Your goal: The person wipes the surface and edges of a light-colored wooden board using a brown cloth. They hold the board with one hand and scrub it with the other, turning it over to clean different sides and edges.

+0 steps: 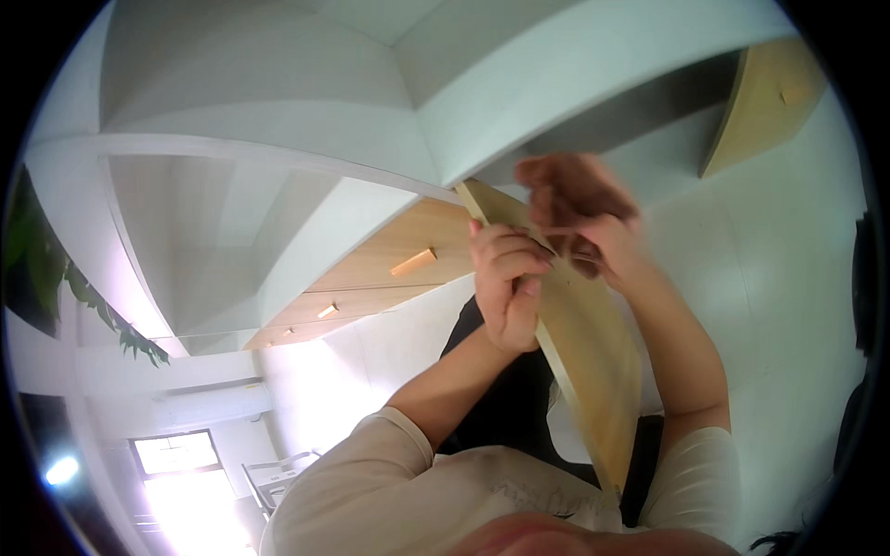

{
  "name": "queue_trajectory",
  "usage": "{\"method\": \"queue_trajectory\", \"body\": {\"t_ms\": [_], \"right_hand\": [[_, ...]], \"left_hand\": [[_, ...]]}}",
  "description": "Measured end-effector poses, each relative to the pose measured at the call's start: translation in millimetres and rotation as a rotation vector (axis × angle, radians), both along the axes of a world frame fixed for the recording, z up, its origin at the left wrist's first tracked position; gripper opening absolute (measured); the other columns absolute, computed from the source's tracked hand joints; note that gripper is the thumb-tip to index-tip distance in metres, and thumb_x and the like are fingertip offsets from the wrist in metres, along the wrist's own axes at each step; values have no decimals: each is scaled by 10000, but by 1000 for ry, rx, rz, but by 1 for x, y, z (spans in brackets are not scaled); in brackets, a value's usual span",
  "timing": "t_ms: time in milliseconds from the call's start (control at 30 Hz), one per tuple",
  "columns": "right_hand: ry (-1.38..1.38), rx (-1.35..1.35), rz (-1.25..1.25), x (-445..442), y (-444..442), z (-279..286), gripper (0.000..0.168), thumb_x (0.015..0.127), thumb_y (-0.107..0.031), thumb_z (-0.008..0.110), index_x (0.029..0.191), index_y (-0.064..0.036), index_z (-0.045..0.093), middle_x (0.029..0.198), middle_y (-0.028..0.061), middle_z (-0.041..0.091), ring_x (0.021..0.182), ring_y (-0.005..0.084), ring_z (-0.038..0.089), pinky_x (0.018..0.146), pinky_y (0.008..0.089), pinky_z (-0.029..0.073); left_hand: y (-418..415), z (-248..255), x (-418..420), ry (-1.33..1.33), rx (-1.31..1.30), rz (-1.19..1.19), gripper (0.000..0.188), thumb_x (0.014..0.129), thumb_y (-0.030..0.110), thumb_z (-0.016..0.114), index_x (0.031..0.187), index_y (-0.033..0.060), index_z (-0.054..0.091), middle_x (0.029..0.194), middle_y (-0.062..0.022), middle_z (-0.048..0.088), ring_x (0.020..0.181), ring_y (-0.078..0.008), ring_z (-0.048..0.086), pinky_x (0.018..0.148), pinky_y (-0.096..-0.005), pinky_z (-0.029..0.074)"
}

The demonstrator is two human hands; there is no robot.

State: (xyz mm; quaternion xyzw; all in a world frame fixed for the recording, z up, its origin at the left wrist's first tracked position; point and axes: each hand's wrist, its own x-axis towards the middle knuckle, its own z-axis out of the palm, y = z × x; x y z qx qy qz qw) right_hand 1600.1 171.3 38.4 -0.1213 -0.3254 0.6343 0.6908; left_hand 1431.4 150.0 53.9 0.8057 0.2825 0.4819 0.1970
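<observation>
A pale wooden cabinet door stands open, its long narrow edge running down towards my lap. My left hand is curled at this edge near the door's upper end, fingers bent over it. A small dark thing shows by its fingertips, too small to name. On the door's right side, my right hand is blurred, close to the left fingertips and the door's face. Thin pale strands seem to show by its fingers; whether it holds anything is unclear. A small hole or mark shows on the door below.
White open shelves rise above a row of wooden cabinet fronts with small handles. Another wooden door stands open at upper right. Green leaves hang at left. A bright window and a chair-like frame are farther off.
</observation>
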Motion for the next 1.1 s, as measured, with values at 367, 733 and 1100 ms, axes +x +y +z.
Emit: {"method": "queue_trajectory", "body": {"t_ms": [367,733,1100], "right_hand": [[-1281,381,-1136,68,60,73,209,999,-195,576,1051,-49,716,1028,86,719,936,275,651,845,367,468],[-1319,500,-1214,-12,59,44,247,794,-197,704,1040,-207,690,1004,-51,667,1077,183,648,1060,476,435],[-577,-76,-1365,125,98,-32,292,1009,-282,511,1003,-26,651,885,111,657,730,213,648,651,330,456]], "left_hand": [[-1,-4,4,-43,22,-15,180,837,120,555,991,58,625,991,-86,682,1081,-331,549,1199,-528,155],[0,-4,0,-24,43,-29,183,829,127,559,969,55,652,970,-85,689,1045,-329,563,1196,-510,175],[16,4,7,55,223,39,419,948,390,442,808,94,702,825,-65,664,906,-311,612,1155,-470,240]]}}
